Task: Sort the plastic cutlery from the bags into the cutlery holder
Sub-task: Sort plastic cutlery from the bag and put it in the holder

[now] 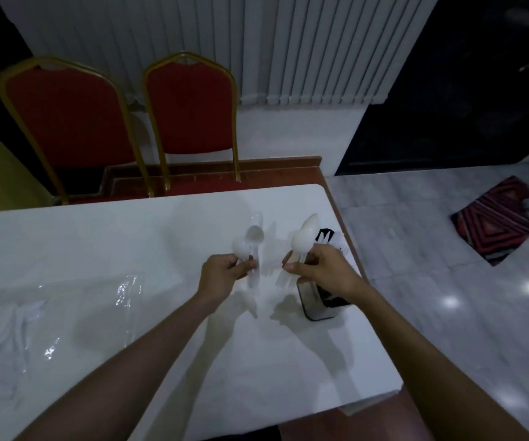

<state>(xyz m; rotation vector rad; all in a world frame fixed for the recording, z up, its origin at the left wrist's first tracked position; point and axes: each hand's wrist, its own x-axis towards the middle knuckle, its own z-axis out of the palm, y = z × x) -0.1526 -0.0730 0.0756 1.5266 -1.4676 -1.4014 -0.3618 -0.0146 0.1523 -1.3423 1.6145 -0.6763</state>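
A bunch of white plastic spoons (303, 240) is pinched by the right hand (324, 271), fingers curled round the handles, with the glossy oval bowls fanned out beyond the fingertips. A second bunch (246, 246) is gripped likewise by the left hand (225, 272). The black cutlery holder (312, 305) is seen just under the right wrist. Clear bags (34, 316) lie well to the left of the left hand.
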